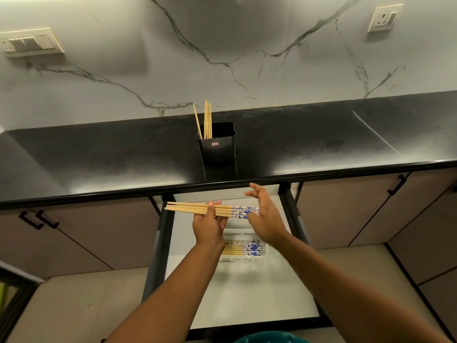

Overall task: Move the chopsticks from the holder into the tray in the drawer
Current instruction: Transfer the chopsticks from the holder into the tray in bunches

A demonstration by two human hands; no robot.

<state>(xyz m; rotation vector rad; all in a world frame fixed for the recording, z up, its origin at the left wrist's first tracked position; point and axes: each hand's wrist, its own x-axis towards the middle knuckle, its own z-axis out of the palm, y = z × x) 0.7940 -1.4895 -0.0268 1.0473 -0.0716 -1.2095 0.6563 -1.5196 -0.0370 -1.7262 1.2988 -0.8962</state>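
A black holder (217,144) stands on the dark counter with several wooden chopsticks (206,118) upright in it. Below, the drawer (247,293) is pulled out, and a white tray (264,253) in it holds several chopsticks (243,250) with blue-patterned ends. My left hand (209,227) holds a bundle of chopsticks (190,208) level above the drawer, thumb pressed on top. My right hand (264,219) hovers with fingers spread at the bundle's patterned ends; whether it touches them I cannot tell.
The black counter (99,157) runs across the view, its front edge just above the drawer. Shut cabinet doors with black handles (38,219) flank the drawer on both sides. Wall sockets (384,18) sit on the marble backsplash.
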